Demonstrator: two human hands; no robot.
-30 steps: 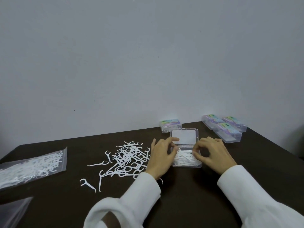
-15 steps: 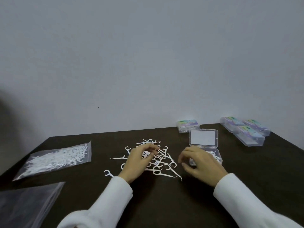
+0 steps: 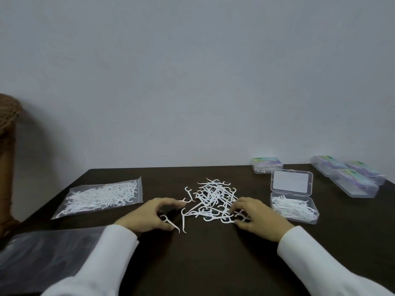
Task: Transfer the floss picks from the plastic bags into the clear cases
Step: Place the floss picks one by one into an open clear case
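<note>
A loose pile of white floss picks (image 3: 213,199) lies in the middle of the dark table. My left hand (image 3: 151,214) arches over the pile's left edge, its fingertips touching a stray pick and its thumb beside another. My right hand (image 3: 256,216) sits at the pile's right edge and pinches a few picks between fingers and thumb. To the right, the open clear case (image 3: 303,221) holds several picks, its lid (image 3: 291,182) tilted back. A plastic bag full of picks (image 3: 100,197) lies at the left.
An empty plastic bag (image 3: 42,259) lies at the near left corner. One closed clear case (image 3: 267,167) stands behind the open one, and three more closed cases (image 3: 352,182) are grouped at the back right. A brown object (image 3: 7,146) stands left of the table (image 3: 213,263).
Both hands left the open case and moved left to the loose pile. The left hand then slid to the pile's left edge and the right hand reached its right edge. The view panned left.
</note>
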